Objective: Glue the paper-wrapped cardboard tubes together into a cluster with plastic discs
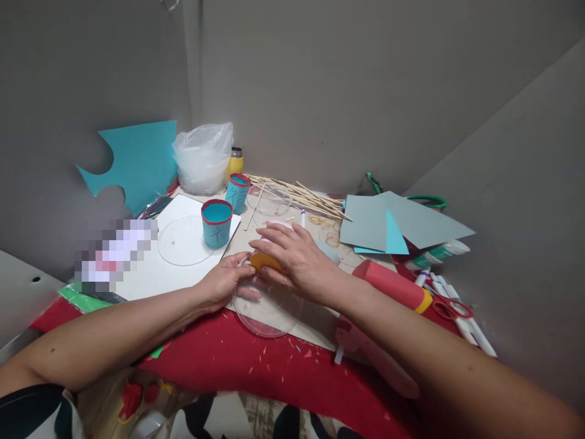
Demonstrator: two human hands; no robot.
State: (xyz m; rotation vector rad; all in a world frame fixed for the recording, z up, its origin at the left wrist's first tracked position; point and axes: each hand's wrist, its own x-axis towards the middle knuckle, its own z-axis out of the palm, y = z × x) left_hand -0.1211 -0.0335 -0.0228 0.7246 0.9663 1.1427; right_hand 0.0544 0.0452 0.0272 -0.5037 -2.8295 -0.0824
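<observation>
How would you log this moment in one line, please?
left hand: at clear lid edge | right hand: on orange piece | nearer blue cup: upright

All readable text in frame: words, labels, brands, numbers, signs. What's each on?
"福", apparently, on the rear blue cup.
"礻", or similar, on the front blue cup; any remainder unclear.
Green-and-white tube: any print too small.
Pixelated item: unreadable.

Head-worn view, forward and down
</observation>
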